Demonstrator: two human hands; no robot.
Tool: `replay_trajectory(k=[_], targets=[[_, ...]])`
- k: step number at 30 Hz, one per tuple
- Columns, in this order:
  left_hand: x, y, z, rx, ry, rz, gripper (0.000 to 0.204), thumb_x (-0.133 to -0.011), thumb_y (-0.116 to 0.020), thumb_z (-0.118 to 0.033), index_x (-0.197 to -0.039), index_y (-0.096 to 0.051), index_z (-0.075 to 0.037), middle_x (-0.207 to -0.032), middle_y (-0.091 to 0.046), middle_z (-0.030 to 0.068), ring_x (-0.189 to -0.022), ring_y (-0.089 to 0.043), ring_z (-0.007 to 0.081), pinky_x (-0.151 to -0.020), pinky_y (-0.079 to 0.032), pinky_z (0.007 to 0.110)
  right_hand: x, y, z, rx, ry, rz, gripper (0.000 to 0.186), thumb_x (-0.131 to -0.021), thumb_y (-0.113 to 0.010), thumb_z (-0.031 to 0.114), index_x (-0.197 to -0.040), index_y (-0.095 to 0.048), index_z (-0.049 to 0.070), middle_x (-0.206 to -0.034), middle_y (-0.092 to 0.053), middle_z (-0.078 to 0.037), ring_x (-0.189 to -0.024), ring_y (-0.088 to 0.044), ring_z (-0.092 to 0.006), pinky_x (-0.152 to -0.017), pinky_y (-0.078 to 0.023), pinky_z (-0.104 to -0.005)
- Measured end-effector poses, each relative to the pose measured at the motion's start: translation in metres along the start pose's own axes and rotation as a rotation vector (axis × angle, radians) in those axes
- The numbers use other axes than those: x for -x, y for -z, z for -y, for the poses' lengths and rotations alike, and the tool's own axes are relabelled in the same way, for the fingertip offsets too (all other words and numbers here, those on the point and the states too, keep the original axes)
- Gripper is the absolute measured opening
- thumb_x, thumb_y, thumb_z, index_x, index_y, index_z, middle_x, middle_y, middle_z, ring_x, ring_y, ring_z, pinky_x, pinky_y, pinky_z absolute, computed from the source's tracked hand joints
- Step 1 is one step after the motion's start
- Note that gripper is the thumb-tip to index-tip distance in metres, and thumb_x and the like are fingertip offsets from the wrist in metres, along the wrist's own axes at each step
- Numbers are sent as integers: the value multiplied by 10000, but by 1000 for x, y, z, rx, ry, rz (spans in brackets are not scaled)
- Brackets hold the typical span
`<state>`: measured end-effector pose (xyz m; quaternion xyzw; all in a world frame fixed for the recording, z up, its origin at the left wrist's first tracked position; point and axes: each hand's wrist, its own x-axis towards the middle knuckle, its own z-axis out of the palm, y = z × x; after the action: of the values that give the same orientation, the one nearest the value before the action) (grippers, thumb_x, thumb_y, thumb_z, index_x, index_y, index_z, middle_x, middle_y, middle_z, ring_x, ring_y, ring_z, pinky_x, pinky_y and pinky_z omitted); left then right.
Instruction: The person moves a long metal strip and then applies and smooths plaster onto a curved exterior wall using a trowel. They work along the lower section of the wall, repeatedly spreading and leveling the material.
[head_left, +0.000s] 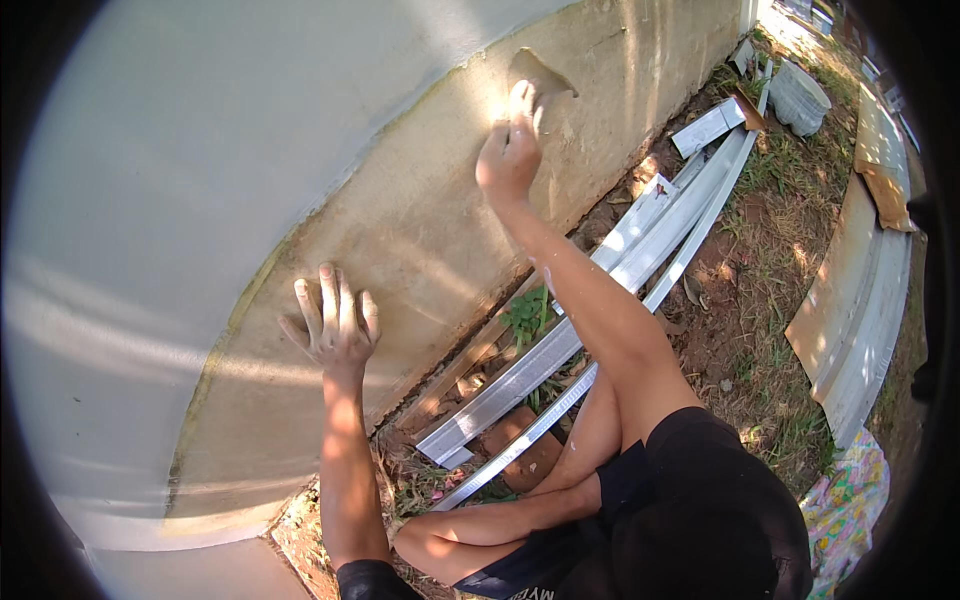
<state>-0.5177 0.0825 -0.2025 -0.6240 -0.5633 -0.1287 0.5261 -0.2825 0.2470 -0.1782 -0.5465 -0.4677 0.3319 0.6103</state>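
My left hand (342,322) lies flat on the bare tan lower band of the wall (430,240), its fingers spread and dusty, with nothing in it. Farther up and to the right, my right hand (512,150) is closed, fingertips pressed on a thin grey-brown sheet that looks like sandpaper (540,72). The sheet rests against the tan band just below its border with the smooth pale grey upper wall (200,180). Part of the sheet is hidden behind my fingers, which carry pale dust.
Long silvery metal channels (560,345) lie along the wall's foot beside my legs. A brick (522,450) and a green plant (527,315) sit there too. Farther right are a whitish bucket-like container (798,98), bent sheets (850,300) and a patterned cloth (850,500) on grassy soil.
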Motion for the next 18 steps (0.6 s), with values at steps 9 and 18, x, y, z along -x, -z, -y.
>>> replay_trajectory(k=[9,18], targets=[[-2,1,3,37,-52,-70,374,-838,-515,-357,-1084,-661,-115,-1259,-564,-6,-1312,-353,270,-1110,-11,514,-22,5,-54,-22,371,-115,422,-847,-526,144,-1250,-503,21,-1349,-446,-162,-1247,-383,-421,-991,-359,-540],[-1,2,7,122,-81,-107,373,-851,-498,-352,-1100,-650,-120,-1259,-564,-16,-1311,-355,277,-1109,-7,519,85,-44,-42,160,1218,245,470,-822,-593,218,-1285,-516,188,-1348,-476,-45,-1266,-393,-343,-987,-388,-472]])
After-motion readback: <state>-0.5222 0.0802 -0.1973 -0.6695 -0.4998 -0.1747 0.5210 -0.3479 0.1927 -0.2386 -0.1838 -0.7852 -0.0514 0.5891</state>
